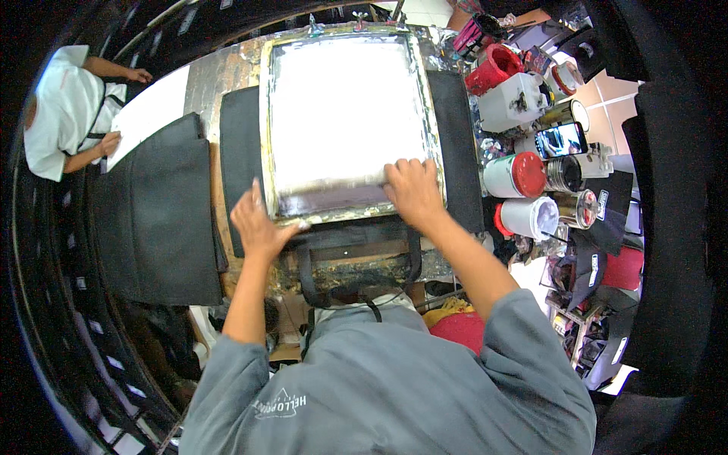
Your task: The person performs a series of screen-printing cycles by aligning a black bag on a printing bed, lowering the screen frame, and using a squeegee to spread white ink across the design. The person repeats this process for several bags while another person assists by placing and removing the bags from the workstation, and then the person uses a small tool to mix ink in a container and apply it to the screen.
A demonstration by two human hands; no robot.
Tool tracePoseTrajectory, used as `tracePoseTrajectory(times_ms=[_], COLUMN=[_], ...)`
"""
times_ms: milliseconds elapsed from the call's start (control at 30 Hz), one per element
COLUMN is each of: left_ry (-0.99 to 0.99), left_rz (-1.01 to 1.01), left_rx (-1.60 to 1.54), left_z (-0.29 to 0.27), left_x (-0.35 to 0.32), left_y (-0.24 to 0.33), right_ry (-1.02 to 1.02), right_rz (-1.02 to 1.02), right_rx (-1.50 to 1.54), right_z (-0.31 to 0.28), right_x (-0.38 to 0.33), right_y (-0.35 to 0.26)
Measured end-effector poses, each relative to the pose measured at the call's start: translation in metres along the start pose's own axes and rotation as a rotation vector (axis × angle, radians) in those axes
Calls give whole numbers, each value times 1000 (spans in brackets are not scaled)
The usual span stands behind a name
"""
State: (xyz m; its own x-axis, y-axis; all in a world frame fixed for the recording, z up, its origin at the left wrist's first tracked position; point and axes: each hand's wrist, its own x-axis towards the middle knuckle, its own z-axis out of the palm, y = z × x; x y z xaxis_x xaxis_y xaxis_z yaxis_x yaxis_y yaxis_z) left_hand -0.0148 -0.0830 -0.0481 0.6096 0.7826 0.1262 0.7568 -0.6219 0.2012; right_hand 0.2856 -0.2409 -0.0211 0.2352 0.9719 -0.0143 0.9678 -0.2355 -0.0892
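Note:
A screen-printing frame (265,152) with a bright white mesh lies on the table in front of me. Beneath it is a black cloth bag (458,144), its strap loop hanging toward me. Across the near end of the mesh runs a dark grey-purple band (330,199). At the frame's near left corner, my left hand (258,224) is open, thumb and fingers apart, with the thumb by the near rail. Over the near right part of the mesh, my right hand (413,191) has its fingers curled down; what they grip, if anything, is hidden.
Black cloth pieces (163,220) are stacked at left, beside a white sheet (155,110) touched by another person's hand (111,142). Along the right stand a red tub (494,70), a red-lidded jar (506,174), a white tub (529,218) and a lit phone (561,140). Clamps (359,21) sit behind the frame.

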Motion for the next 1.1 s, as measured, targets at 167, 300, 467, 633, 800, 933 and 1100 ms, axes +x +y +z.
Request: tracePoseTrajectory(times_ms=[167,300,467,633,800,933,1100], left_ry=[49,97,305,399,-172,-61,134], left_rz=[-15,-86,-250,-225,-673,-664,-472], left_rx=[-70,-309,-1062,-671,-43,-401,-357], left_z=[34,19,-58,-46,8,-13,-101], left_x=[-34,-35,4,43,5,24,63], left_y=[-35,-27,13,-18,-47,-82,-181], right_ry=[140,107,317,550,600,444,400], right_rz=[-22,10,-12,-58,-164,77,118], right_rx=[94,83,-12,-74,-133,37,178], right_z=[23,-29,-122,-211,-253,-275,-283], right_x=[-33,-24,3,82,114,120,132], right_y=[-9,-9,-9,10,23,9,10])
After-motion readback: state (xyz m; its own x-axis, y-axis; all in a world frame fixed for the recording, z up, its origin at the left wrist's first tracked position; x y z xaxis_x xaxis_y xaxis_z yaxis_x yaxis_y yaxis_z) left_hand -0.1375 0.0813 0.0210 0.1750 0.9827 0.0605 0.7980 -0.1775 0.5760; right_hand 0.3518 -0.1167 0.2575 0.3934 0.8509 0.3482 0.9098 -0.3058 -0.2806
